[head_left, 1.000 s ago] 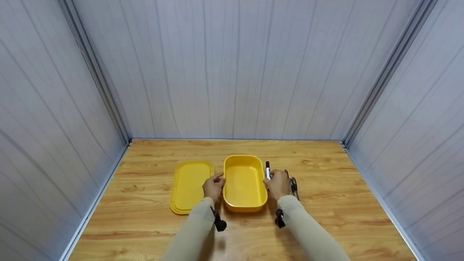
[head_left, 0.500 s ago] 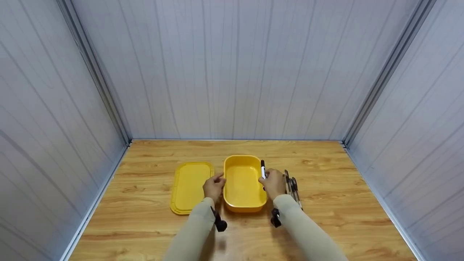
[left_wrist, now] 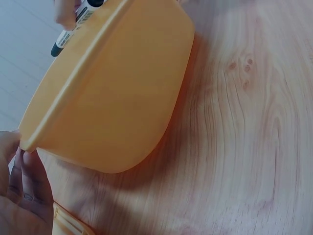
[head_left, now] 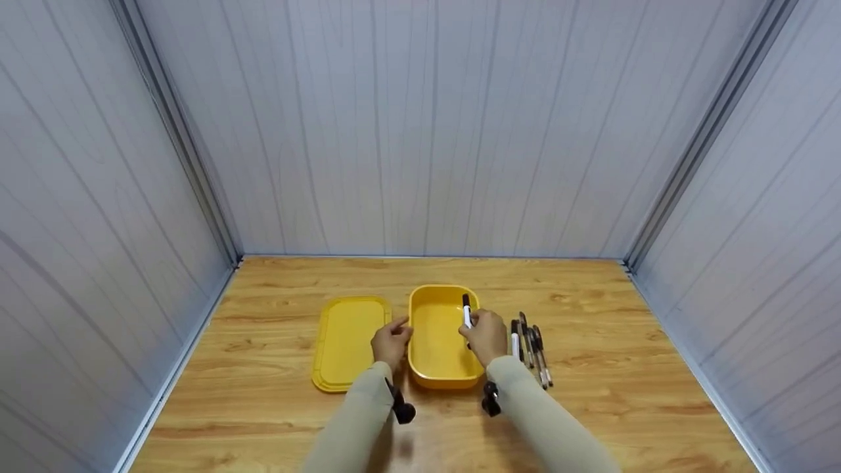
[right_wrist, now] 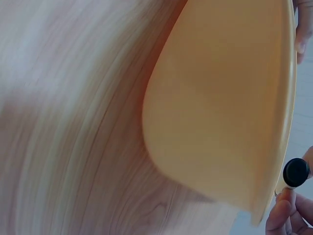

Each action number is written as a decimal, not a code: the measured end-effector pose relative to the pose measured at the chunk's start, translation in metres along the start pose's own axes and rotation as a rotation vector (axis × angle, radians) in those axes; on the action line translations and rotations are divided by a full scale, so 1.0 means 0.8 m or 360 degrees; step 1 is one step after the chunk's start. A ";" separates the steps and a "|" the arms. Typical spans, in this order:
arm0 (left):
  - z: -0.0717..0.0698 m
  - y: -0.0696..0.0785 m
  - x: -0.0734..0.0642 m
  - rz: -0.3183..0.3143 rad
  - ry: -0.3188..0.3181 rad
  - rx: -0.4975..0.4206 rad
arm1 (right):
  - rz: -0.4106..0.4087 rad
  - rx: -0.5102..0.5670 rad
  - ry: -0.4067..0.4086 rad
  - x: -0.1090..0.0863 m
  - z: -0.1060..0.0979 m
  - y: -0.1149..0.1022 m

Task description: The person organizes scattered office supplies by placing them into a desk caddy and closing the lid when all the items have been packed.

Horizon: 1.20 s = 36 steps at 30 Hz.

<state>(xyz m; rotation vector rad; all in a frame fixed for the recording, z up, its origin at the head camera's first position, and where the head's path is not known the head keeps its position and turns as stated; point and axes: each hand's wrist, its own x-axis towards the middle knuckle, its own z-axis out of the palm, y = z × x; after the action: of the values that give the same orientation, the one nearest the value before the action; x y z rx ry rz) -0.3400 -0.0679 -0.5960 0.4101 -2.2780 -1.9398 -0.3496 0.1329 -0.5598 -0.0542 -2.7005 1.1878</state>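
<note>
A black-capped white marker is pinched between the thumb and fingers of the right hand, held over the inside of the yellow plastic box, toward its right wall and above its rim. The left hand pinches the box's rim on the left side, thumb on top and fingers beneath. The yellow lid lies flat on the wood-grain surface, just left of the box. Right of the box lie a second black-capped marker and several dark-capped pens, side by side; they sit too close together to count with certainty.

The marker should be light and stiff, with a smooth round barrel that could twist or roll in a loose hold, so a pinch near mid-barrel, clear of the cap, seems best. The box looks light, thin-walled and slightly flexible, and probably slides easily when nudged; its lipped rim gives the surest place to take hold, better than the smooth, sloping walls.
</note>
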 end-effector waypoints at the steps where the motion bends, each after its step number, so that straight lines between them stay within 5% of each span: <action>1: 0.000 0.001 0.001 0.0004 -0.0003 -0.0005 | -0.0010 0.0011 0.0008 0.001 0.002 -0.002; 36: 0.002 -0.006 -0.002 0.0053 0.0029 0.0014 | -0.0022 0.0141 -0.0086 -0.016 0.066 -0.026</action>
<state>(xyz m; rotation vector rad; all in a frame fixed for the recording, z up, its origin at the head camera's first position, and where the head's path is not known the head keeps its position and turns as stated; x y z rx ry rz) -0.3382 -0.0665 -0.6008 0.3865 -2.2683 -1.9034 -0.3463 0.0790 -0.5818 0.0098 -2.6854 1.3218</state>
